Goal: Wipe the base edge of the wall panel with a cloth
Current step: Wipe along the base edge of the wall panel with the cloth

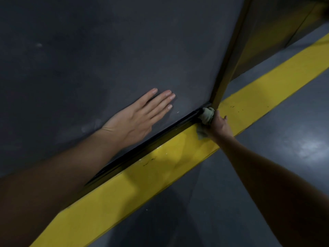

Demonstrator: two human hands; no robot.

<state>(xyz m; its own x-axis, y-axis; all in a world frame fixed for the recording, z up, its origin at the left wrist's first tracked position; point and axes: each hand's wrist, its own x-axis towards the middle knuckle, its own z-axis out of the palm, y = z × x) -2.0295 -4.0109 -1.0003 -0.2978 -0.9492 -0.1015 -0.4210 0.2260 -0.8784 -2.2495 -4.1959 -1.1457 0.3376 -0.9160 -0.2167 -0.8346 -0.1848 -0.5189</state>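
Observation:
A dark grey wall panel point(110, 50) fills the upper left. Its black base edge point(160, 134) runs diagonally from lower left to upper right, just above a yellow floor stripe point(124, 189). My left hand point(137, 118) lies flat on the panel with straight fingers, a little above the base edge. My right hand point(219, 126) grips a bunched pale green cloth point(207, 115) and presses it against the base edge at the panel's right corner, beside a vertical post point(226, 68).
Grey glossy floor point(267, 136) spreads to the right and below the yellow stripe. Behind the post, another dark panel with a yellowish reflection point(267, 38) recedes to the upper right. The stripe carries small dark marks.

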